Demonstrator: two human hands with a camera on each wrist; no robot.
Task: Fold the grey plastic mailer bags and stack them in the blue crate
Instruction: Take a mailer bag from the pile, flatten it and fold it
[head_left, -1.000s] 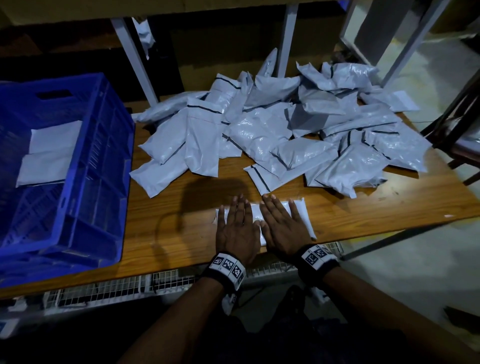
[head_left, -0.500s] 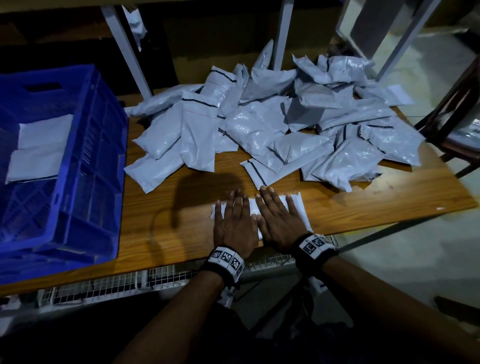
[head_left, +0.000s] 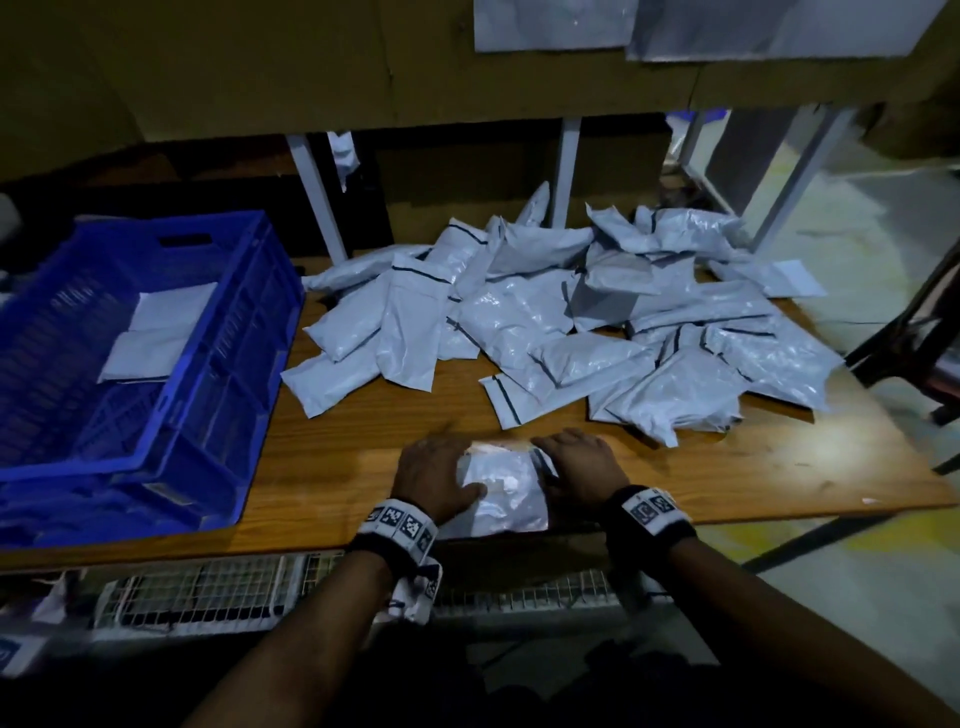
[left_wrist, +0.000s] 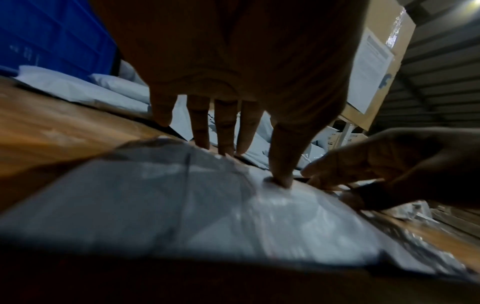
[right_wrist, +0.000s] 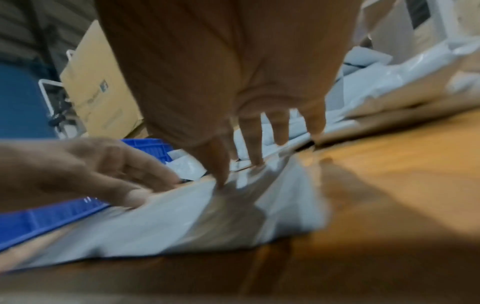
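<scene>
— Mailer bags first: how many on the worktop?

— One grey bag under work lies flat at the near edge, glossy, crinkled plastic, roughly square. Behind it sprawls a loose pile of mailer bags, overlapping too much to count exactly; well over a dozen. They are soft, puffy rectangles, several with a dark strip across one end.

— And in the blue crate?

— Two folded bags, flat and pale, one lying against the other on the crate's floor. The crate is rigid moulded plastic with ribbed, slotted walls and a handle cut-out, standing on the left of the worktop.

— Both hands on that one bag?

— Yes. The left hand presses its left side, fingers straight and spread, thumb tip dimpling the plastic. The right hand sits on its right edge, fingers reaching down onto a bunched fold; whether they pinch it I cannot tell, the wrist view being blurred.

— The worktop itself?

— Smooth, orange-brown wood grain. Each wrist carries one black band with square printed markers.
</scene>
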